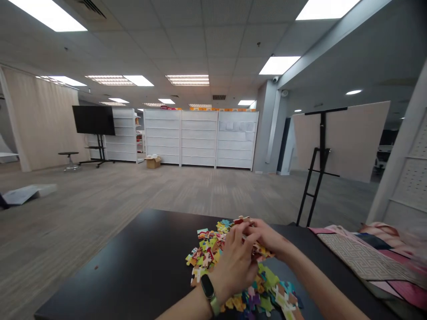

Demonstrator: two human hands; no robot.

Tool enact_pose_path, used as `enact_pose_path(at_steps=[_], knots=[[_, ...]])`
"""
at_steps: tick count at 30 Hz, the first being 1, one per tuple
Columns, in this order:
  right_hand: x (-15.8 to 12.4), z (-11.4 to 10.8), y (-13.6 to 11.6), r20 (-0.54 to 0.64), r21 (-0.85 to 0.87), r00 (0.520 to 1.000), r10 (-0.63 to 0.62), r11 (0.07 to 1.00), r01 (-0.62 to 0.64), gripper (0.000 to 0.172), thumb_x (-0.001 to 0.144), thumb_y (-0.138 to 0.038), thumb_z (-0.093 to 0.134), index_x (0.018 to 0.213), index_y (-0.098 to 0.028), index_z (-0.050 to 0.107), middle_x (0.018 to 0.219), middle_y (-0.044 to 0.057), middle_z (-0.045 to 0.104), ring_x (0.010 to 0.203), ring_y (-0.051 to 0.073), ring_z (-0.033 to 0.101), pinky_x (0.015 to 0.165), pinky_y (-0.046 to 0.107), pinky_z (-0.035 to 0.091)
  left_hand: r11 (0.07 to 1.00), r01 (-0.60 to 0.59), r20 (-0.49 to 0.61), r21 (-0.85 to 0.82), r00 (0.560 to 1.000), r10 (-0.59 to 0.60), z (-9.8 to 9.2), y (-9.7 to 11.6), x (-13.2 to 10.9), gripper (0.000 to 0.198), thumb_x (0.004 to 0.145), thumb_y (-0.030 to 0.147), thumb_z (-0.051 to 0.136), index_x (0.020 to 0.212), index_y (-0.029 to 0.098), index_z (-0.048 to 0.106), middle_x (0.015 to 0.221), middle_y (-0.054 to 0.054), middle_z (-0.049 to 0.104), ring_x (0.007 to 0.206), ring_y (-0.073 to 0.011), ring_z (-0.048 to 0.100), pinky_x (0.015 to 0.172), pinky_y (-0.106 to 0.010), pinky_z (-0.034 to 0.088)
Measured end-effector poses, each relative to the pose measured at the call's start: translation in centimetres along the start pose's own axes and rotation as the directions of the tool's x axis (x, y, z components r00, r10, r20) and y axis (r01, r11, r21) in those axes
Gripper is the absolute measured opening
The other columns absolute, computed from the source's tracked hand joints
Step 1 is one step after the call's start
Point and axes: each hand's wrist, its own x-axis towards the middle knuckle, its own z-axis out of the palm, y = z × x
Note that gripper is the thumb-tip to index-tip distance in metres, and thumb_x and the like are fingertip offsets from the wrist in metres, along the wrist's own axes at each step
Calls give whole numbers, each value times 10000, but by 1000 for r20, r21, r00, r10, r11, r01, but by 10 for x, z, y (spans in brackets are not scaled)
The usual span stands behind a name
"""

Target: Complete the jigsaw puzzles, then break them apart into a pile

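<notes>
A loose pile of colourful jigsaw puzzle pieces [208, 249] lies on a black table [140, 262]. My left hand [235, 262], with a dark-faced watch [207, 286] on a green strap at its wrist, is closed over pieces in the middle of the pile. Just beyond it, my right hand [268, 235] curls in from the right, its fingers meeting those of my left. Puzzle pieces show above and below the right hand's fingers, and both hands appear closed around a clump of them. The fingertips are partly hidden.
Folded pink and patterned cloth [360, 258] lies along the table's right side. Past the table stand a black easel [315, 178] with a pale board, white shelves [200, 138], a cardboard box [153, 162], a screen [94, 120] on a stand and a stool [69, 154].
</notes>
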Motion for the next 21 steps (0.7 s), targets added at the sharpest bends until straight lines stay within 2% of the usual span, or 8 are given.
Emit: enact_pose_path(at_steps=[4,7,9,12,15,17,19,21], knots=[[28,29,16,-3,-141,997,-72,988,71,239,824,-390,568,804,-166,650,849,25,677,823,195,615,751,280,482,987,140,32,80,989,-143,-25,-22,-29,732,785,265,644,1456,297,354,1591,-103,237,1451,-353,237,1168,-564,254],[35,49,36,-58,-295,992,-113,951,91,186,807,-331,588,709,-179,628,767,15,660,784,192,591,771,286,457,962,230,72,147,968,-242,-31,-44,-46,986,685,449,779,1528,322,286,1659,-93,92,1495,-415,105,1175,-614,183],[33,60,45,-77,-387,987,-138,917,98,171,822,-319,584,729,-188,642,764,23,663,778,196,584,795,298,446,953,262,169,154,943,-286,-31,-59,-53,1140,579,530,844,1545,315,279,1660,-101,133,1496,-431,106,1182,-624,158],[22,64,52,-42,-475,986,-158,872,120,157,826,-330,600,797,-203,687,847,41,704,853,221,606,866,320,444,950,292,316,115,896,-313,-27,-73,-59,1210,539,570,860,1559,280,277,1613,-113,301,1466,-401,257,1194,-588,198],[7,47,53,-31,-521,985,-167,844,127,239,826,-359,622,985,-219,731,1070,77,727,1048,267,610,992,362,413,942,321,350,92,876,-333,-25,-78,-64,1069,607,563,830,1528,289,360,1570,-96,394,1411,-370,382,1186,-565,251],[-8,23,58,-116,-544,981,-158,836,71,356,865,-406,579,1138,-216,706,1219,105,690,1158,286,586,1053,382,389,941,323,360,96,870,-336,-26,-79,-67,978,621,611,812,1479,318,444,1554,-82,421,1397,-380,402,1179,-585,250],[-30,-4,67,-249,-552,966,-73,830,-80,458,890,-469,516,1223,-196,672,1275,126,664,1188,297,587,1058,391,405,944,315,371,94,869,-327,-28,-80,-68,991,591,694,799,1455,331,477,1545,-84,431,1392,-400,399,1172,-607,245],[-58,-27,79,-337,-551,936,105,783,-287,579,848,-526,526,1290,-169,637,1280,146,662,1188,324,598,1042,410,433,949,303,380,84,871,-312,-28,-82,-69,1055,553,760,781,1462,326,467,1547,-100,424,1398,-423,379,1163,-627,241]])
